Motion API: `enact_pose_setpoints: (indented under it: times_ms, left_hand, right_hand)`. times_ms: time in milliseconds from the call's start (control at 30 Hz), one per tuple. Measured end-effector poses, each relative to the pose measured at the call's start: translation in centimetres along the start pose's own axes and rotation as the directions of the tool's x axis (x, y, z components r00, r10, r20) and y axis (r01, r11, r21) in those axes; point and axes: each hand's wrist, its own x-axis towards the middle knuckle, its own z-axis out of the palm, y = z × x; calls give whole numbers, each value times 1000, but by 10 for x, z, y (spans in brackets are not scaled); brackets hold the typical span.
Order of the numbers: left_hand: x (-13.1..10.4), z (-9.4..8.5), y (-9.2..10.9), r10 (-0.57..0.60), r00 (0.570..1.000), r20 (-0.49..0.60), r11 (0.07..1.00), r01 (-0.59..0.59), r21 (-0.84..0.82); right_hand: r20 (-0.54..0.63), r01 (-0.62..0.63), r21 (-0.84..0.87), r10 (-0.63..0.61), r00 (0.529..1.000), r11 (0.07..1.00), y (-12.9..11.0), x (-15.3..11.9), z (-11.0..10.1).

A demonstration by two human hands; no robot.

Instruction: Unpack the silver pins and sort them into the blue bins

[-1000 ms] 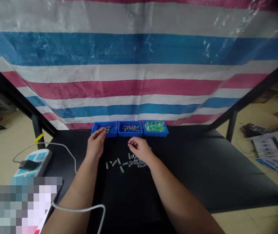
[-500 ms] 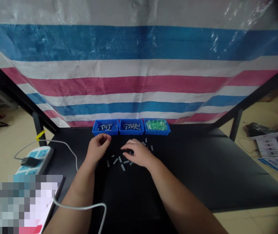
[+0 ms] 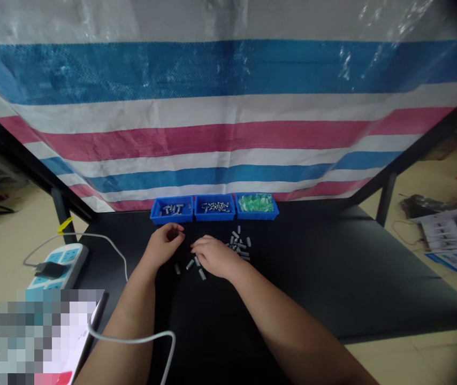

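Note:
My left hand (image 3: 165, 245) is above the black table, its fingers curled and the thumb close to the index finger. Whatever is between those fingertips is too small to make out. To its right, my right hand (image 3: 213, 256) reaches in low with its fingers together and pointing left; its fingertips hide what they touch. A few loose grey metal cylinders (image 3: 202, 274) lie just below and left of the right hand. Beyond that hand's knuckles is a pile of similar grey cylinders (image 3: 243, 246), mixed with smaller bits.
Three blue bins stand along the back: one with grey cylinders (image 3: 157, 218), one with small screw-like metal parts (image 3: 214, 217), one with green clear plastic pieces (image 3: 257, 215). At left are a power strip (image 3: 76, 262), a white cable (image 3: 132, 340) and a blurred-out screen (image 3: 58, 337).
My right hand has moved left and its fingers have come together, uncovering the pile on its right. A small piece between the hands is no longer visible. My left hand has barely moved.

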Motion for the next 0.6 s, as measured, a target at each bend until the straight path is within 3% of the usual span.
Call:
enact_pose_setpoints:
  times_ms: [67, 133, 233, 400, 500, 600]
  left_hand:
    - [-5, -4, 7, 60, 978, 201, 998, -54, -36]
    - [-10, -7, 14, 117, 918, 379, 993, -113, -33]
    - [-14, -5, 21, 172, 853, 492, 978, -209, 22]
    - [-15, 8, 24, 173, 843, 509, 942, -292, 163]
    - [-16, 14, 26, 176, 875, 451, 932, -295, 209]
    - [-15, 17, 25, 126, 930, 346, 948, -216, 233]
  right_hand:
    - [-32, -60, -1, 60, 998, 998, 6, -2, -3]
    - [-54, -145, 6, 145, 988, 989, 10, -3, -6]
    - [-68, -245, 22, 246, 967, 969, 11, -6, -11]
    - [-82, -258, 18, 258, 963, 966, 13, -9, -18]
    - [-145, -268, 37, 270, 952, 963, 16, -8, -19]
    - [-232, -301, 74, 310, 922, 951, 21, -6, -19]
